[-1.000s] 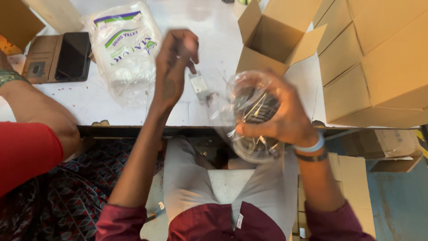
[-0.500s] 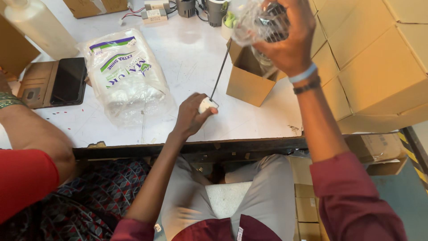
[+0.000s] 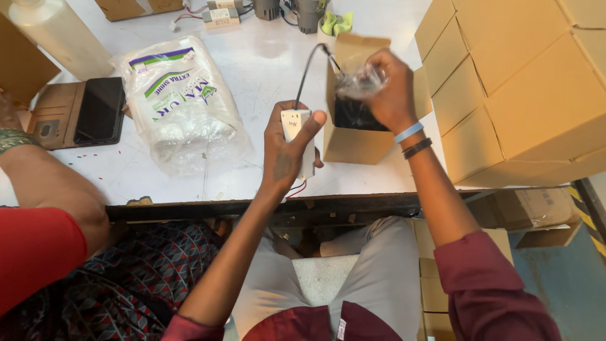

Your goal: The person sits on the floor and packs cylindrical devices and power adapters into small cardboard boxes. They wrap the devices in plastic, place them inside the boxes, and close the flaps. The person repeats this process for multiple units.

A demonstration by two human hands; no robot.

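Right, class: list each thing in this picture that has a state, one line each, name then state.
small cardboard box: open, upright on the table.
clear plastic bag: crumpled in right hand, over the box.
white adapter: held in left hand.
phone: screen dark.

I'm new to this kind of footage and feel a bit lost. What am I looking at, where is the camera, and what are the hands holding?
There is no machine here: a seated person works with bare hands, filmed by a camera on their head, looking down. The left hand holds a small white box-shaped device with a black cable running to the open cardboard box. The right hand grips crinkled clear plastic wrap over that box. On the white table lie a bag of white material and a phone in a brown case. Stacked cartons stand right; another person's red sleeve shows left.
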